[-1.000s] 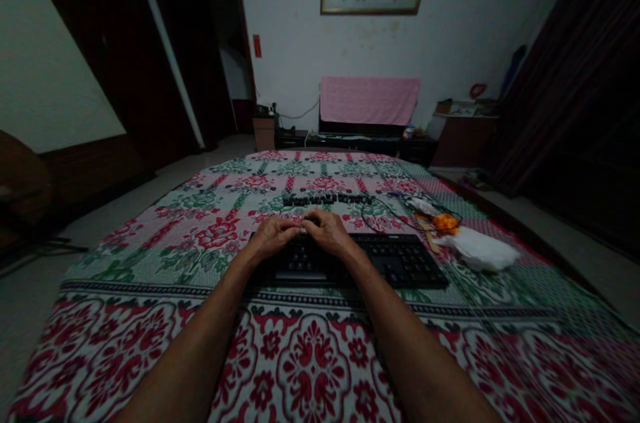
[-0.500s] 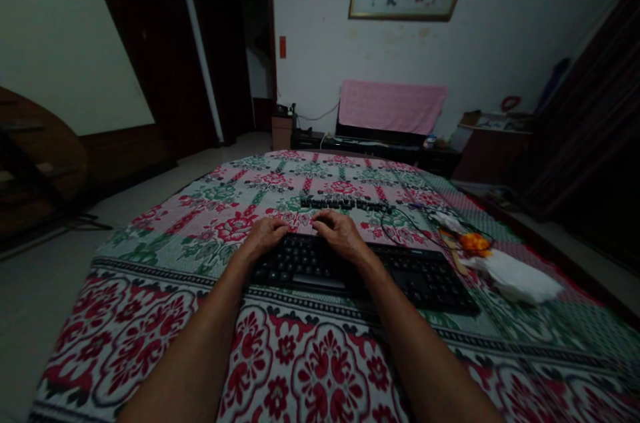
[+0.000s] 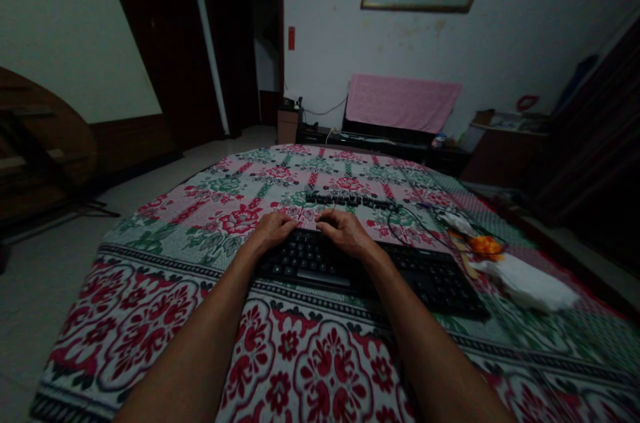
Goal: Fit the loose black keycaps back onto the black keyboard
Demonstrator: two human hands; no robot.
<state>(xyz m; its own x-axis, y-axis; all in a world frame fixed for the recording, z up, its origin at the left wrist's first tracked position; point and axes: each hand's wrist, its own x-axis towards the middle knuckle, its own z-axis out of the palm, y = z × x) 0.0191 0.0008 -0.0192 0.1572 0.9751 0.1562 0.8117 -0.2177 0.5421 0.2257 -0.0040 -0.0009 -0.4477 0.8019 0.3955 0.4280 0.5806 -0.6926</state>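
Observation:
A black computer keyboard [image 3: 325,273] lies on the patterned cloth in front of me. My left hand [image 3: 273,231] is at its far left edge, fingers closed against that edge with the thumb pointing right. Over the middle of the far edge is my right hand [image 3: 345,233]; its fingers curl toward the thumb in a pinch, and anything between them is too small to make out. The right wrist and forearm cover part of the keys. Behind the hands, a row of small loose black keycaps [image 3: 350,200] runs across the cloth.
A black cable [image 3: 420,223] curves from behind the keyboard to the right. An orange item [image 3: 485,245], a flat tan stick [image 3: 469,264] and crumpled white material [image 3: 533,283] lie right of the keyboard. The patterned cloth [image 3: 165,316] covers the broad surface.
The camera view has turned slightly left and down, so everything sits a little further right. Both hands stay at the keyboard's far edge, the fingers almost unchanged.

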